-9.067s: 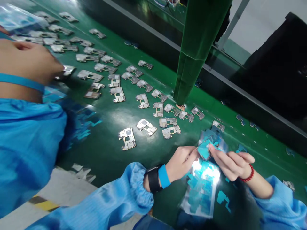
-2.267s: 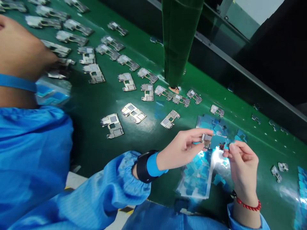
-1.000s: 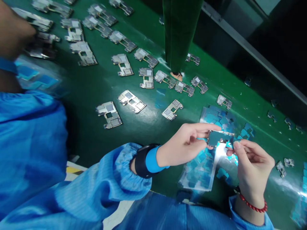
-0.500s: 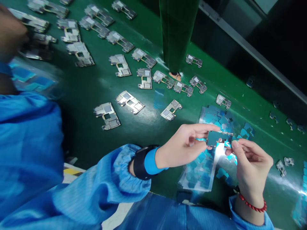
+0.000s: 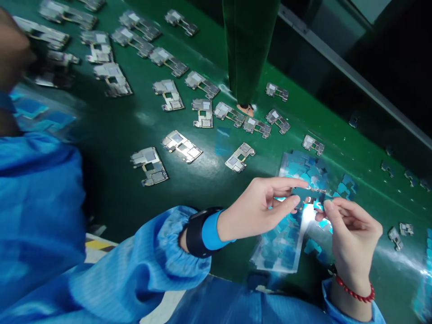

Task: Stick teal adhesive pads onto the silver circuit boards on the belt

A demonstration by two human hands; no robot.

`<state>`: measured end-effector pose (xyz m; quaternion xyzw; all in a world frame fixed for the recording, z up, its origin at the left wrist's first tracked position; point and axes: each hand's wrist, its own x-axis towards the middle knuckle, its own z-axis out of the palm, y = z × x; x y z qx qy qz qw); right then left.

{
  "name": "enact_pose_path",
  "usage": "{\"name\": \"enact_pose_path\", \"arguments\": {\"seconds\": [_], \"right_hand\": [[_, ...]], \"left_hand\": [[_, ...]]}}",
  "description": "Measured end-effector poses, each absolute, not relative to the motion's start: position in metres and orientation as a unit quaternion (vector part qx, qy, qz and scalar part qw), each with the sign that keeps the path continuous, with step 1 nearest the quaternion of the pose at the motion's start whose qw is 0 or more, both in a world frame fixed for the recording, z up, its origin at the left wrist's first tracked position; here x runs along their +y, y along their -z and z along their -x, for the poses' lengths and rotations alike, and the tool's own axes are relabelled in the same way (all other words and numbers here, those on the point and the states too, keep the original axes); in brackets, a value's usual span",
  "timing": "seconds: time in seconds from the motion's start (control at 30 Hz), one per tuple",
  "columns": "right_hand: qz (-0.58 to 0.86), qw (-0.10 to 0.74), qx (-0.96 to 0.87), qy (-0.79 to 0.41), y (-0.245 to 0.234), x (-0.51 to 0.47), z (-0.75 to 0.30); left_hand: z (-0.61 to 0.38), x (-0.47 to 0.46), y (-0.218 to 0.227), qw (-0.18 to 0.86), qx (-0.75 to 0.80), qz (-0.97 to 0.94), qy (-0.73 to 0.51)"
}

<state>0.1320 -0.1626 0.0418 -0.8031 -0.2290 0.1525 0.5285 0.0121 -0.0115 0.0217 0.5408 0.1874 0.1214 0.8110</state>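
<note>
A small phone circuit board (image 5: 306, 192) with blue-green film on its face is held up between my two hands. My left hand (image 5: 258, 204) grips its left side, index finger along the top edge and thumb over the face. At its right end my right hand (image 5: 351, 225) is closed in a pinch beside a shiny blue piece (image 5: 318, 205). I cannot tell whether that piece is film on the board or loose. Below lies a clear sheet (image 5: 290, 265) covered with blue film pieces (image 5: 281, 236).
Several bare circuit boards (image 5: 182, 146) are spread over the green work surface (image 5: 111, 180). A dark green post (image 5: 249, 49) stands at the back. On the left are another person's hand (image 5: 15, 49) and blue sleeve (image 5: 37, 193). More film pieces (image 5: 45, 112) lie near them.
My left thumb has moved from the board's lower edge onto its face. Two boards at the back have shifted slightly to the right. My right hand keeps its pinch.
</note>
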Motion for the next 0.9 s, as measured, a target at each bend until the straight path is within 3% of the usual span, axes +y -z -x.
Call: {"name": "enact_pose_path", "arguments": {"seconds": [0.9], "right_hand": [[0.797,0.529,-0.252,-0.149,-0.0395,-0.1625,-0.1292]], "left_hand": [[-0.0088,-0.0128,-0.0196,0.780,0.219,-0.573,-0.122]]}}
